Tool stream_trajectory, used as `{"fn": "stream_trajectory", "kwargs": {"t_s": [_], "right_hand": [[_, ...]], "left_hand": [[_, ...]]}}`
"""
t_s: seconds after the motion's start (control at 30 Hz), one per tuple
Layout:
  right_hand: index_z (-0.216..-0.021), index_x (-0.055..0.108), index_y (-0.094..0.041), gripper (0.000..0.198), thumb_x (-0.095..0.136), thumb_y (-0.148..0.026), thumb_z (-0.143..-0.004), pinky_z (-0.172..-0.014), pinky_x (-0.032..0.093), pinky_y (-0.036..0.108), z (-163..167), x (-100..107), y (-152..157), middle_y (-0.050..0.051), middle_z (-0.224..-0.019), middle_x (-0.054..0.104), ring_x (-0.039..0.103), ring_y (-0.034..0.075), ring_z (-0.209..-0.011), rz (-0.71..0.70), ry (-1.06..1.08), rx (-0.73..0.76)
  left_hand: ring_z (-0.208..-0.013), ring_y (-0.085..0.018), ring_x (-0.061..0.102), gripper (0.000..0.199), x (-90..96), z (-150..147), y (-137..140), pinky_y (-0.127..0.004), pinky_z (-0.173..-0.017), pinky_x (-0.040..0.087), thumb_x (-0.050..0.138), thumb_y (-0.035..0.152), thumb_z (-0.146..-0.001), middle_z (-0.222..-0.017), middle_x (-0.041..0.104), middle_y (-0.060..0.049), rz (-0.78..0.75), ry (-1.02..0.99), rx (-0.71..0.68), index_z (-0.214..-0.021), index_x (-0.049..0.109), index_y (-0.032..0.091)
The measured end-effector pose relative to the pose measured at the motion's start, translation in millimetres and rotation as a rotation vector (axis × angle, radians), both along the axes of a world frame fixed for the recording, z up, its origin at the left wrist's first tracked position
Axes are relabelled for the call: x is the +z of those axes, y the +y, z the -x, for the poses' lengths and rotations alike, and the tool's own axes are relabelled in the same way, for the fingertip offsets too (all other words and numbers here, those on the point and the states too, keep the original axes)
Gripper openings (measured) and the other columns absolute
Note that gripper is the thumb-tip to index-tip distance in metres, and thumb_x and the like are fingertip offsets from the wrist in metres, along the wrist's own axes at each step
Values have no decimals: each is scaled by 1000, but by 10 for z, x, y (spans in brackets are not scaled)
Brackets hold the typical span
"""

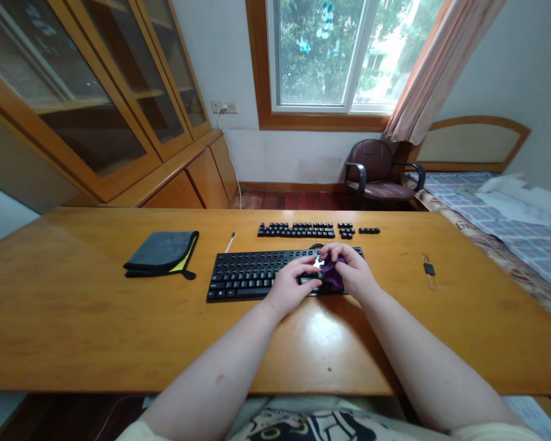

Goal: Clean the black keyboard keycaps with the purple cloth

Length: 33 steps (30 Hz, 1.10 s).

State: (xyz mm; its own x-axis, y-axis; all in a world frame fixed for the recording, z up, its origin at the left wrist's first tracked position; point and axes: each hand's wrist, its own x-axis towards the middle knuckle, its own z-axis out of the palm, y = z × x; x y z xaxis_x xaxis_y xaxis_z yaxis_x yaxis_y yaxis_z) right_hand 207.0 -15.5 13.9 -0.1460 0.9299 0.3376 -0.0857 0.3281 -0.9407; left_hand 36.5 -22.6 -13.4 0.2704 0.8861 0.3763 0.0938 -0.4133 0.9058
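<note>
Cloth (332, 275) partly behind right hand (357, 274)

The cloth (334, 275) is purple, the keyboard (244, 275) black, the bedding (468, 200) blue-checked.

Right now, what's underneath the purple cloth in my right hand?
The right part of the black keyboard lies beneath the purple cloth. The cloth and your right hand cover that spot, so I can't see which keys are there.
</note>
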Motion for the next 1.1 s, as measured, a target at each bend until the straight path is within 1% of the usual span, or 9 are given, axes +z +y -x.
{"fn": "stream_trajectory", "kwargs": {"t_s": [0.1,0.23,0.33,0.47,0.6,0.8,0.9,1.0,1.1], "right_hand": [[-82,57,-23,25,43,-6,-69,-89,42,36,13,-10,-5,1,-100,62,57,18,-96,-11,-57,9],[-98,64,-25,24,49,-17,-80,-94,40,37,-13,-37,31,4,-103,64,57,19,-101,-76,-288,-87],[-98,68,-26,22,52,-24,-83,-93,41,37,-35,-53,62,4,-103,65,57,20,-100,-93,-350,-125],[-99,69,-28,22,55,-28,-82,-89,44,34,-44,-44,68,4,-98,64,58,19,-96,-72,-322,-92],[-97,71,-26,21,59,-30,-79,-86,45,33,-37,-27,56,3,-93,65,59,18,-90,-17,-282,-24],[-97,71,-23,26,63,-36,-75,-90,43,39,-18,-77,67,5,-100,68,60,22,-96,137,-203,-129],[-93,72,-21,26,64,-37,-74,-90,44,41,-10,-87,62,6,-106,68,60,24,-99,210,-177,-121],[-95,71,-22,26,64,-35,-74,-91,43,40,0,-71,48,6,-107,67,60,24,-99,167,-234,-85],[-111,63,-25,40,66,-33,-72,-88,44,37,8,-54,43,4,-107,66,60,21,-96,110,-213,-69]], "left_hand": [[-106,-21,58,20,16,5,-4,-38,-97,42,69,19,-69,-112,64,-10,-29,63,4,-89,68,19],[-94,-19,62,21,29,19,8,-36,-91,46,66,21,-73,-98,68,-7,-6,102,47,-93,68,19],[-98,-19,61,20,44,25,7,-36,-94,45,66,21,-73,-102,67,-7,-15,85,43,-92,69,20],[-109,-21,56,20,60,12,-16,-38,-99,41,69,19,-69,-116,61,-8,-26,119,-12,-89,70,20],[-101,-20,59,20,73,2,-31,-38,-95,43,69,18,-69,-105,66,-8,-24,141,-21,-89,70,20],[-108,-21,55,20,83,8,-30,-39,-99,40,68,19,-70,-114,61,-8,-28,108,-52,-90,70,22],[-111,-22,54,21,64,0,-34,-39,-100,39,69,21,-70,-118,60,-8,-14,114,-67,-91,71,23],[-101,-21,59,20,42,-10,-36,-37,-95,44,68,21,-71,-106,65,-7,25,119,-69,-90,71,23],[-95,-20,61,19,25,-13,-31,-36,-92,47,67,20,-71,-100,66,-8,46,59,-40,-90,70,20]]}}
